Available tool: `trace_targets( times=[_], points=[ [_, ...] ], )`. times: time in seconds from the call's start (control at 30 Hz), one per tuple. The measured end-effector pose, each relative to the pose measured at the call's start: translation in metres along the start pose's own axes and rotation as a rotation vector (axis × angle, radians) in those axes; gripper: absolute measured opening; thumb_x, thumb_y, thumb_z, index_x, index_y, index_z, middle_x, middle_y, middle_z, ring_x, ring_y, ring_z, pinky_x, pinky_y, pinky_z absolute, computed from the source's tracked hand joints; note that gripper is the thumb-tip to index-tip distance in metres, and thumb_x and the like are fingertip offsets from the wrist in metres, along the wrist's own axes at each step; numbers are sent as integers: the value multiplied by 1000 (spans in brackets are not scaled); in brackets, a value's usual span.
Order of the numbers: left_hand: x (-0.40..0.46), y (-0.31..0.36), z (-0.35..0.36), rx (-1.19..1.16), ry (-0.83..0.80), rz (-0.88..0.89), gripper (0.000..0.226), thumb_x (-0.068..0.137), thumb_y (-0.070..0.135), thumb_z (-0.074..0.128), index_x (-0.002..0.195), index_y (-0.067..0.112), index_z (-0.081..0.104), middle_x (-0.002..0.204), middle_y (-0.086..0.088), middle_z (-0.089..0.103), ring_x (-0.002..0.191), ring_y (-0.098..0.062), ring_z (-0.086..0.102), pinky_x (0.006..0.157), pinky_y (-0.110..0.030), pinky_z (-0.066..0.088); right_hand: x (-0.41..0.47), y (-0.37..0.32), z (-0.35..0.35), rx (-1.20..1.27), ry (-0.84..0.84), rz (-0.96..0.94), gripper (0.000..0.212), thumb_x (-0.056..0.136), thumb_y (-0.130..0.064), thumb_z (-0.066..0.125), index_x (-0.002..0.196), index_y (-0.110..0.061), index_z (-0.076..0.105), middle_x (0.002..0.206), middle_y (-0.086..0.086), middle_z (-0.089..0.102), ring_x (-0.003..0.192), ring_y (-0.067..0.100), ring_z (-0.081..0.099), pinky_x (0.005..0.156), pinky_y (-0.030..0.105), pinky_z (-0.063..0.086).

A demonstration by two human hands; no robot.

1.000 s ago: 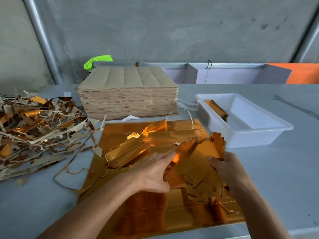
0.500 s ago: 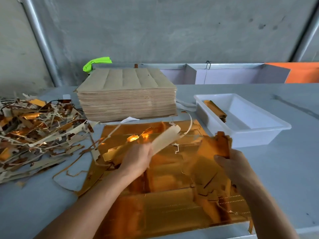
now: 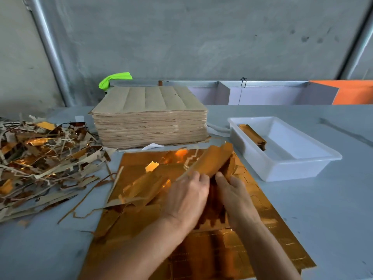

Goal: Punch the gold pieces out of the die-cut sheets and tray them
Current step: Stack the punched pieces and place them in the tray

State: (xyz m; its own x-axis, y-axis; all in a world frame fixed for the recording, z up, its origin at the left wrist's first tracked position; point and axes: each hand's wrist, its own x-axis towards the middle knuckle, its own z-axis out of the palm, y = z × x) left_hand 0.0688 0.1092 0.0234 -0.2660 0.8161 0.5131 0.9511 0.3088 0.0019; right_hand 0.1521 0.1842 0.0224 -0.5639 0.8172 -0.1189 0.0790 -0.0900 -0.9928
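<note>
Both hands meet over the middle of the gold die-cut sheet (image 3: 201, 249). The left hand (image 3: 186, 196) and the right hand (image 3: 235, 196) each have their fingers curled round a bundle of gold pieces (image 3: 214, 161) — the left grip closes on its near-left edge, the right grip on its near-right edge, thumbs almost touching. The bundle tilts up and away toward 1 o'clock, its far end lifted off the sheet. At 9 o'clock of the hands, loose torn gold strips (image 3: 141, 188) lie across the sheet. The sheet lies flat on the grey bench (image 3: 333, 209). At 2 o'clock stands the white tray (image 3: 292, 170), with a short stack of trayed gold pieces (image 3: 253, 136) against its far-left wall. At 12 o'clock — just beyond the sheet — sits a tall stack of brown-backed sheets (image 3: 150, 122), a green cloth (image 3: 115, 78) behind it. At 9 to 10 o'clock spreads a heap of scrap strips (image 3: 40, 158).
</note>
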Motion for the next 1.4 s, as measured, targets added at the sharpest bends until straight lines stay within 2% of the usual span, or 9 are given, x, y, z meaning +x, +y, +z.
trace_targets(
  times=[0.17, 0.3, 0.43, 0.53, 0.7, 0.87, 1.0, 1.3, 1.4],
  points=[
    [-9, 4, 9, -18, -28, 147, 25, 68, 8, 82, 91, 8, 72, 77, -5, 62, 61, -14, 62, 49, -21, 53, -1, 10, 1, -18, 30, -68, 32, 97, -32, 52, 77, -7, 57, 52, -2, 56, 43, 9, 53, 40, 19, 43],
    [-17, -9, 17, -87, -122, 81, 47, 94, 4, 52, 140, 8, 41, 120, -8, 51, 97, -15, 58, 80, -21, 51, 4, 14, -14, -50, 135, 74, 16, 100, -28, 47, 95, -13, 50, 79, 7, 62, 63, 18, 64, 48, 29, 51],
    [-17, -40, 14, -12, -173, 0, 17, 97, 11, 51, 111, 13, 60, 102, 1, 59, 86, -6, 58, 77, -20, 53, 9, 8, -34, -100, 156, 48, 11, 100, -30, 46, 103, -20, 46, 98, 5, 62, 89, 27, 62, 77, 46, 53],
    [-10, -66, 7, 45, -132, -145, 12, 98, 21, 51, 97, 18, 63, 89, 5, 59, 75, -6, 56, 66, -18, 48, 9, 4, -46, -121, 90, 56, 8, 97, -33, 50, 97, -25, 50, 100, 5, 64, 91, 27, 63, 81, 47, 54],
    [9, -60, 6, -562, -259, -349, 27, 88, 45, 59, 98, 22, 67, 92, 11, 66, 81, -1, 60, 64, -15, 44, 3, 2, -43, -163, -30, 55, 20, 92, -37, 57, 103, -20, 56, 97, 6, 69, 85, 25, 68, 73, 40, 56],
    [12, -53, 6, -906, -478, -472, 11, 80, 19, 73, 71, 19, 67, 69, 8, 68, 69, -1, 65, 79, -27, 48, -3, 0, -43, -246, -121, 12, 20, 92, -35, 54, 102, -17, 56, 105, 10, 67, 94, 27, 66, 91, 51, 51],
    [13, -71, -2, -863, -414, -547, 17, 80, 17, 73, 65, 20, 66, 67, 6, 68, 76, -11, 66, 76, -27, 49, -2, 0, -59, -338, -149, 68, 36, 90, -37, 57, 113, -9, 53, 109, 12, 64, 98, 30, 64, 92, 53, 51],
    [25, -111, -21, -1004, 46, -863, 12, 86, 13, 65, 74, 13, 65, 74, -2, 63, 76, -16, 60, 86, -36, 49, -1, 3, -74, -535, -227, 202, 24, 91, -36, 58, 100, -14, 51, 103, 12, 63, 91, 25, 64, 78, 34, 55],
    [28, -125, -26, -1033, 167, -975, 14, 88, 20, 64, 77, 11, 64, 77, -3, 64, 74, -16, 60, 83, -38, 49, 0, 3, -81, -545, -164, 219, 21, 92, -34, 57, 98, -15, 51, 103, 11, 63, 91, 26, 63, 80, 39, 54]
  ],
)
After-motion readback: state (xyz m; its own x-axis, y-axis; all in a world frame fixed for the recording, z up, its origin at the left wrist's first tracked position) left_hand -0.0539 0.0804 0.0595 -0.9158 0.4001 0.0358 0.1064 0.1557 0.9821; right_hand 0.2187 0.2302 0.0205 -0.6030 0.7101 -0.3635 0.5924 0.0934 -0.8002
